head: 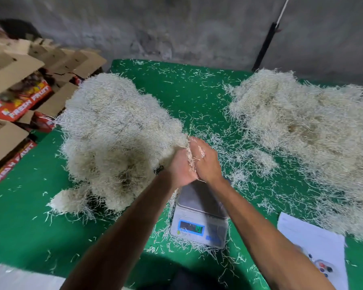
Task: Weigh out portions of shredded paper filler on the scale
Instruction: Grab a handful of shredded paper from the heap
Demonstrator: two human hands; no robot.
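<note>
Left hand (179, 167) and right hand (205, 162) meet palm to palm above the far edge of the scale (199, 214), fingers curled, pinching a tuft of filler (192, 155) at the near-right fringe of the left heap (113, 139). Pan bare. Second heap (306, 130) along the table's (29, 216) right edge. Judgement: tear off a small tuft cleanly, drop it mid-pan, keep strands clear of the display (191, 226)

Our two hands meet, heels touching

Our left hand (180, 166) and right hand (205, 160) press together at the wrists, fingers pointing toward twelve o'clock, loosely curled; forearms converge from seven and five o'clock, bare to the elbow.
</note>
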